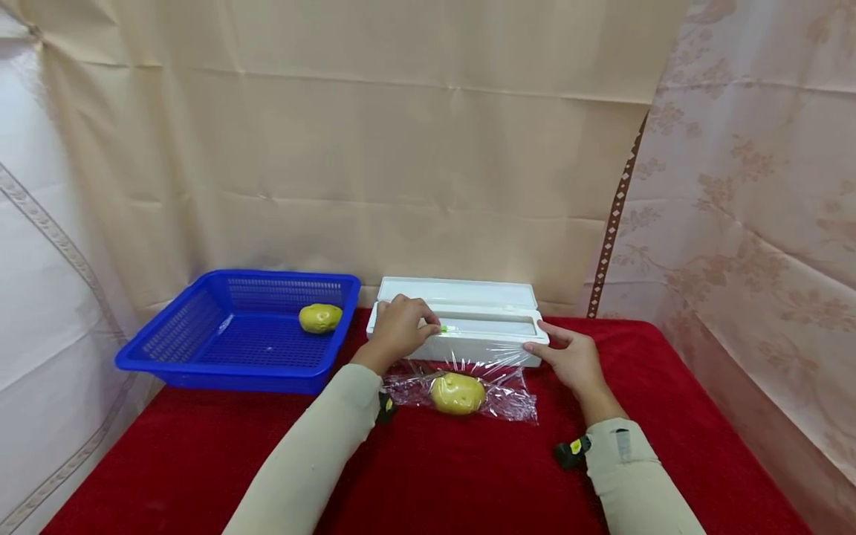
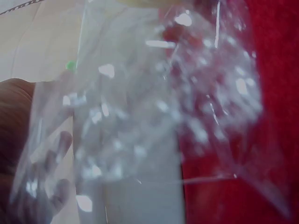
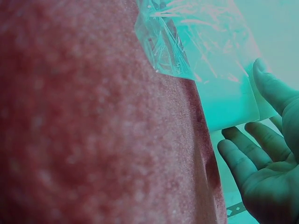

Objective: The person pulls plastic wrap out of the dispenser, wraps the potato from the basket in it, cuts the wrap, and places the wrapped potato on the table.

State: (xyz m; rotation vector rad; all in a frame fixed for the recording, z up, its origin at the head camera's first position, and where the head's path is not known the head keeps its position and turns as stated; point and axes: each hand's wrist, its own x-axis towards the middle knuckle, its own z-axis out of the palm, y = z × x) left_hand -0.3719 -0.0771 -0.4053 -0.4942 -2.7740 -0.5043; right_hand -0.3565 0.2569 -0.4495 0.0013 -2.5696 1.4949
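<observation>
Over red cloth (image 1: 468,475), left hand (image 1: 401,324) bends rightward, pinching green tab (image 1: 444,329).

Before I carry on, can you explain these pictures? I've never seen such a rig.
No machine here: a person works bare-handed. The wide picture is taken from the head, the other two from the left and right wrists; the left one is blurred. On the red cloth are an open white box, a blue basket with one yellow potato-like item inside, and a second yellow item with clear film about it. The left hand seems to pinch a green piece at the box's front edge; the right hand holds the box's right end.
</observation>
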